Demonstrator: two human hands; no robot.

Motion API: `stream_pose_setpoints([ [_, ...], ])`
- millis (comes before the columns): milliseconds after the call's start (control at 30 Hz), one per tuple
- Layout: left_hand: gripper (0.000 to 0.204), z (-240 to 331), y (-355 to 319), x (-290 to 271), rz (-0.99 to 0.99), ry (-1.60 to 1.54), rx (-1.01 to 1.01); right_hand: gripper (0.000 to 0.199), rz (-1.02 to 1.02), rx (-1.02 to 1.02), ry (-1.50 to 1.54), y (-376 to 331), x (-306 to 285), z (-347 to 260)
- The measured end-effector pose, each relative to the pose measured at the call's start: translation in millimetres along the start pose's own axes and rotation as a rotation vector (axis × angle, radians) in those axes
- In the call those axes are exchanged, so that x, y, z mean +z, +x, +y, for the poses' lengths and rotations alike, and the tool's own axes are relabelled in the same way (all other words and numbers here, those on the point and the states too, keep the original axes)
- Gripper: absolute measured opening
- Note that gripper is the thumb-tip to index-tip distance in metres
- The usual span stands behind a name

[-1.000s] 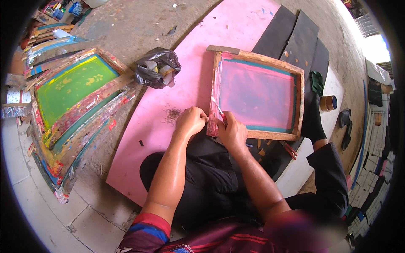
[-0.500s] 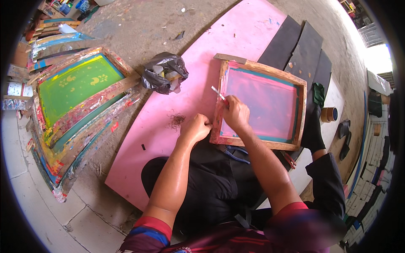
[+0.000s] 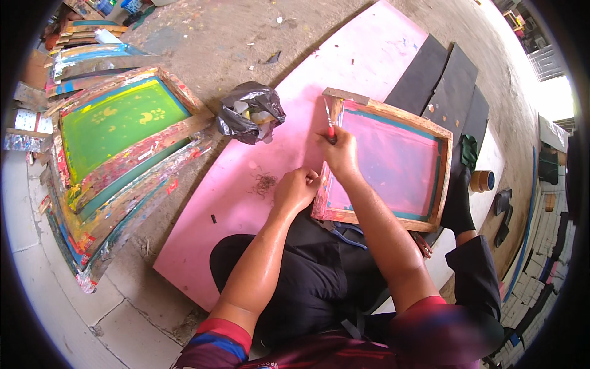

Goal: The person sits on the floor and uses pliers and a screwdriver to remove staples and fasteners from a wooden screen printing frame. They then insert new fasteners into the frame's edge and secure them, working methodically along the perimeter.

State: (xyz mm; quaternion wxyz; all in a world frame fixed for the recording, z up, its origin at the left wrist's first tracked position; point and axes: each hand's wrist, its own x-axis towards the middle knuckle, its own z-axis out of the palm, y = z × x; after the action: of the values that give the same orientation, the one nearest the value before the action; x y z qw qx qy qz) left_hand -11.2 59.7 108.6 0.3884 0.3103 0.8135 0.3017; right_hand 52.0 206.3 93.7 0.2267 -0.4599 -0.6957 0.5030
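A wooden screen-printing frame with a pinkish mesh and teal borders lies tilted in front of me, on a pink board and partly over my lap. My right hand is closed around a slim cutter knife with a red body and a pale upper end, at the frame's left side. Just below and left of it, my left hand has its fingers pinched together against the frame's lower left edge; what they hold is hidden. A small heap of thin dark shreds lies on the board beside that hand.
A black plastic bag with pale scraps stands left of the frame. Paint-stained screens, one with a green mesh, are stacked farther left. Blue-handled pliers lie under the frame's near edge. A brown tape roll sits at right.
My right hand has shifted slightly left along the frame, and the cutter knife now points more upright. The left hand stays pinched at the frame's edge. The whole view has shifted a little.
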Motion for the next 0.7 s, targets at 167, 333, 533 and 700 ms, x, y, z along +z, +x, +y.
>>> stream_pose_setpoints([
  [167, 0.033, -6.8, 4.8, -6.0, 0.057, -0.045, -0.001, 0.017, -0.162, 0.048, 0.054, 9.4, 55.9, -61.2],
  [333, 0.038, -39.1, 15.7, 16.4, 0.144, -0.175, 0.170, 0.015, -0.143, -0.113, -0.167, 18.8, 96.8, -95.0],
  [533, 0.037, -47.5, 15.6, 22.3, 0.140, -0.235, 0.270, 0.019, -0.160, -0.180, -0.269, 21.7, 117.2, -89.1],
  [700, 0.035, -65.1, 25.4, 36.9, 0.149, -0.211, 0.353, 0.025, -0.129, -0.311, -0.167, 10.7, 103.0, -84.9],
])
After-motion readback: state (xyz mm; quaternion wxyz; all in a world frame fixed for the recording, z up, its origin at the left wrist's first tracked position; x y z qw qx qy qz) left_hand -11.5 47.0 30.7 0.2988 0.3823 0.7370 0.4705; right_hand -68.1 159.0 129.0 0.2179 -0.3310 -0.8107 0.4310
